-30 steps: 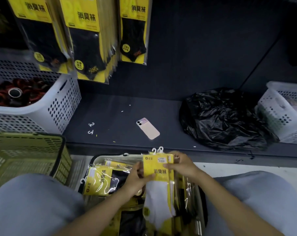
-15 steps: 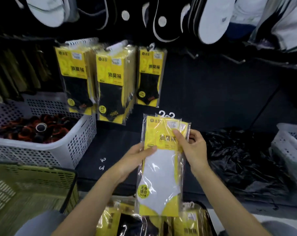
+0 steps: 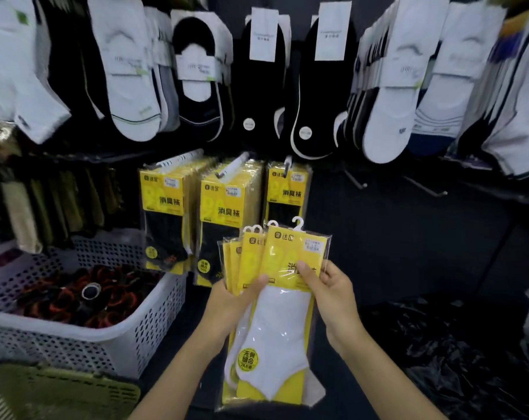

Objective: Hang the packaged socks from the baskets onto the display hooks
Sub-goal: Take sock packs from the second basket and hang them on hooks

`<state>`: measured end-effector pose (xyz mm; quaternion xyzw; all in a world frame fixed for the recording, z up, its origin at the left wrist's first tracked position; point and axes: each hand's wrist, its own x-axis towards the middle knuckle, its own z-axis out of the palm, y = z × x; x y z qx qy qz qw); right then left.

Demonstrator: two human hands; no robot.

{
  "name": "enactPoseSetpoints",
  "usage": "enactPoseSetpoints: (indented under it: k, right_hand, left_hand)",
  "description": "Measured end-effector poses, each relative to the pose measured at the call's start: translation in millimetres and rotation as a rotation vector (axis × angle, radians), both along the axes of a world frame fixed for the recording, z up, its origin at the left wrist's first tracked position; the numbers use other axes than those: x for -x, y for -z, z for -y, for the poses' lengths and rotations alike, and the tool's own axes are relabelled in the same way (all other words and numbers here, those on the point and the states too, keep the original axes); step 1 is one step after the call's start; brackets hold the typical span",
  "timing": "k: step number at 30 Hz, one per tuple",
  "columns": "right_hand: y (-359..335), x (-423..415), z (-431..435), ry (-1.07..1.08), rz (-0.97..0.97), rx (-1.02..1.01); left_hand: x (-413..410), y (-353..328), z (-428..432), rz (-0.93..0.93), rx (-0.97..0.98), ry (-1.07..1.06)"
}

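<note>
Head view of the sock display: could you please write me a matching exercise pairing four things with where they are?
1 white sock packs
2 black sock packs
3 white basket
4 black plastic bag

A hanging on display hooks
B lower right
C held by left hand and right hand
D at the left

Pairs: 1-C, 2-A, 3-D, 4-B
</note>
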<state>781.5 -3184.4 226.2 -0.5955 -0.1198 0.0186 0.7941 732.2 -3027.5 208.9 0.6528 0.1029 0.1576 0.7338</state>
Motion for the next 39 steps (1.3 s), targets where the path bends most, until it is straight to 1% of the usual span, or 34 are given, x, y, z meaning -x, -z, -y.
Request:
enactPoseSetpoints:
  k: [4, 8, 10, 12, 20, 25, 30, 33, 35, 37, 39]
  right_hand:
    - [-14.2, -13.4, -6.1, -0.044, 0.002, 0.006]
    - [-36.4, -33.5, -9.3, 0.006, 0.014, -0.015]
    - [-48.4, -44.8, -10.9, 0.03, 0.037, -0.002]
    - [-57.2, -55.7, -14.4, 0.038, 0.047, 0.026]
    - [-64.6, -97.1, -40.0, 0.063, 0.062, 0.188]
    - [-58.0, -128.2, -49.9, 0.14, -0.057, 0.204]
    - [-35.1, -152.1, -42.8, 0.334, -0.215, 0.17]
    - [-21.8, -149.6, -34.9, 0.406, -0.291, 0.147]
    - [-21.7, -134.8, -33.4, 0.348, -0.279, 0.154]
    - [-26.0, -108.8, -36.6, 0.142, -0.223, 0.131]
    - [-31.2, -79.6, -42.1, -0.048, -0.152, 0.151]
  left_hand:
    - [-6.1, -10.6, -15.6, 0.009, -0.013, -0.103]
    - [-11.8, -25.3, -39.9, 0.064, -0.014, -0.254]
    - [-14.7, -31.6, -55.9, 0.08, -0.035, -0.353]
    - [-17.6, -36.4, -69.7, 0.083, -0.043, -0.399]
    - [-18.6, -42.4, -94.0, 0.093, -0.084, -0.42]
    - [-16.1, -41.9, -91.8, 0.088, -0.07, -0.425]
    - [-17.4, -37.0, -85.7, 0.058, -0.013, -0.382]
    - [-17.3, -34.9, -82.0, 0.067, -0.016, -0.357]
    - [-18.6, -33.8, -76.6, 0.077, -0.016, -0.321]
    - [-19.7, -35.0, -68.6, 0.092, -0.001, -0.266]
    - [-23.0, -35.1, -60.1, 0.107, 0.041, -0.211]
